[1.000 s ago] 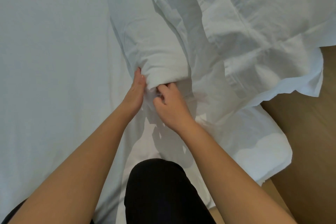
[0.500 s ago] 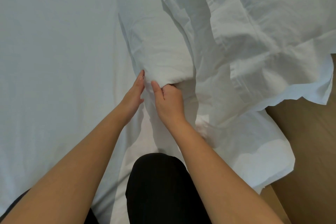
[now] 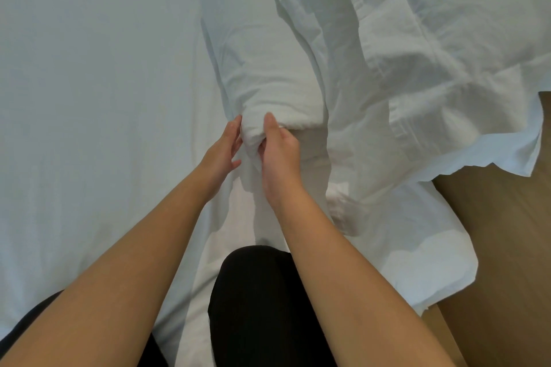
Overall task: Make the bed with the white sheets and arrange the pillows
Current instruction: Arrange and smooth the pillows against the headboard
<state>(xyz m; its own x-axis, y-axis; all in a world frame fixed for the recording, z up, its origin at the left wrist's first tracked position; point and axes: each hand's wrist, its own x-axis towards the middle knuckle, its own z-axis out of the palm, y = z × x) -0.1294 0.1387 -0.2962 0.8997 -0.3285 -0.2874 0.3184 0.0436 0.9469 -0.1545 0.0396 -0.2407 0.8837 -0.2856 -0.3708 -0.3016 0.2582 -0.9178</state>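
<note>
Pinching pillow (image 3: 268, 83) corner, right hand (image 3: 280, 155), left hand (image 3: 222, 152) touching

Bare forearms (image 3: 155, 262) come in from the bottom of the frame, with the left hand (image 3: 222, 147) and right hand (image 3: 278, 152) uncovered. Black legwear (image 3: 262, 292), plain matte fabric, covers the knee at lower centre. More black cloth (image 3: 18, 334) shows at the lower left edge.

soft even daylight, sharp focus, wide-angle edge bending.
</note>
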